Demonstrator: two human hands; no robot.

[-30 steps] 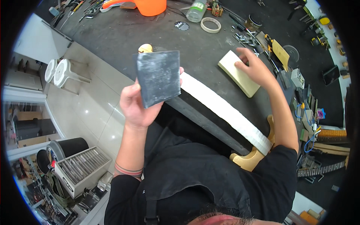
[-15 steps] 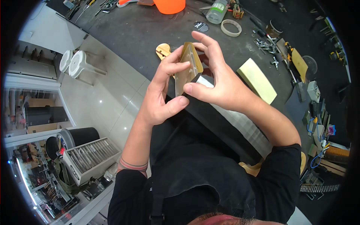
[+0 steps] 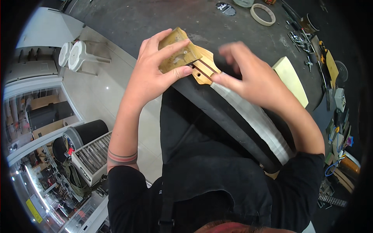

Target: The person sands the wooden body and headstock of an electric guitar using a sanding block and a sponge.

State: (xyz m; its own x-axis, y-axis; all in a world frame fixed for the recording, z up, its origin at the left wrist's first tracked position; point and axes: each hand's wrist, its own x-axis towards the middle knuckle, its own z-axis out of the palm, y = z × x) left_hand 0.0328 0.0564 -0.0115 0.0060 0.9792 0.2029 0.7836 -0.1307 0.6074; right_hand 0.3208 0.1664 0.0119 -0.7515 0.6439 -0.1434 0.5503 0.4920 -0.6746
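Observation:
My left hand [image 3: 155, 64] grips a translucent amber, flat-faced block [image 3: 175, 54], with the thumb on its lower edge and the fingers over its face. Just beneath and beside the block lies a pale wooden guitar headstock [image 3: 208, 62] with dark stripes and a round hole; the block hides part of it. The guitar neck [image 3: 252, 112], its top covered in a silvery-grey strip, runs down toward my right elbow. My right hand [image 3: 246, 72] is open, its fingers apart and blurred. Its thumb tip is at the headstock's neck end; I cannot tell whether it touches.
A pale yellow block [image 3: 291, 81] rests on the dark bench right of my right hand. Beyond are a tape roll [image 3: 263, 14], a dark oval badge [image 3: 226, 9] and loose metal parts [image 3: 299, 40]. White stools [image 3: 79, 56] stand on the floor at left.
My hands have moved apart: the left keeps the amber block and has turned its face upward, while the right has let go and shifted right. The headstock now shows more.

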